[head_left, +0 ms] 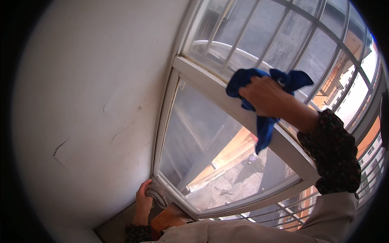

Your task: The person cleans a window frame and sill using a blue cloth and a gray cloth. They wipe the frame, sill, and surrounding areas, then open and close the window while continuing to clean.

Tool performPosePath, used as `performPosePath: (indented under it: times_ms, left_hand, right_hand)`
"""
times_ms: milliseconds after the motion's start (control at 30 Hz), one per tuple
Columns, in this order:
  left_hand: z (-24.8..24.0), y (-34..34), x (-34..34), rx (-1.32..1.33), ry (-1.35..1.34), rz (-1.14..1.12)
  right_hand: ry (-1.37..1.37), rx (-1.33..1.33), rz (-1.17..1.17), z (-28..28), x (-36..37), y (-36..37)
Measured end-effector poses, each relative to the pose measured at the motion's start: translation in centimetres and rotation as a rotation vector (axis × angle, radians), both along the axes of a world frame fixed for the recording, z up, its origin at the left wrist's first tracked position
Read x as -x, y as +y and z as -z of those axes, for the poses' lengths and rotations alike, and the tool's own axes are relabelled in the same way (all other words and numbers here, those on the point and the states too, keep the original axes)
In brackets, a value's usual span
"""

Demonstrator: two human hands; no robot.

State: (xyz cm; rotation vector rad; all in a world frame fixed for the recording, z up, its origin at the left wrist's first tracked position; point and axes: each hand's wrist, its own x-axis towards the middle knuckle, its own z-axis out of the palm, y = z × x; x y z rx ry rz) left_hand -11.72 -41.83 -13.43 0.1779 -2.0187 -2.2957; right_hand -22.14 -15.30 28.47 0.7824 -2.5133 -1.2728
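Observation:
My right hand (265,96) is closed on a blue cloth (265,131), bunched under the fingers at the white crossbar (208,83) of a window. One end of the cloth hangs over the lower glass pane (198,121), and another sticks out past my wrist. Low down by the wall, my left hand (142,204) has its fingers around a grey-brown cloth (157,196), close to the bottom corner of the window frame. The palm side of that hand is partly hidden by the cloth.
A white wall (93,105) with a few cracks stands on the left. Metal bars (275,36) run outside the upper pane. Near my left forearm sits an orange object (168,216), partly covered by my clothing. Buildings show through the glass at right.

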Motion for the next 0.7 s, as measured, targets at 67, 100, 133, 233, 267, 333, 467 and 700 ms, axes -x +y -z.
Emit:
performPosePath:
  times_ms: [67,100,133,233,267,333,467,700]
  left_hand:
    - [0.6,-0.3,-0.2,-0.037,-0.038,-0.003]
    - [0.8,-0.5,-0.4,-0.041,-0.036,-0.026]
    - [1.0,-0.8,-0.7,-0.042,-0.033,-0.045]
    - [1.3,-1.7,-1.7,-0.094,-0.077,-0.079]
    - [1.1,-1.8,-2.3,-0.078,-0.103,-0.092]
    - [0.9,-2.2,-3.0,-0.062,-0.088,-0.119]
    - [0.6,-2.4,-4.1,-0.009,-0.125,-0.167]
    - [1.9,-3.4,-7.0,0.165,-0.037,-0.205]
  right_hand:
    - [-0.048,0.092,0.051,-0.4,2.5,-2.1]
    - [-0.046,0.069,0.041,-0.5,3.6,-3.2]
    - [-0.043,0.050,0.035,-0.5,4.6,-4.1]
    - [-0.045,0.006,0.058,-0.8,6.4,-5.6]
    - [-0.046,-0.009,0.056,-0.9,6.8,-5.5]
    - [-0.021,-0.007,-0.016,-0.7,8.0,-5.3]
    - [0.140,0.091,-0.229,0.9,12.5,-6.0]
    - [0.705,0.141,-0.374,6.0,21.1,-11.8]
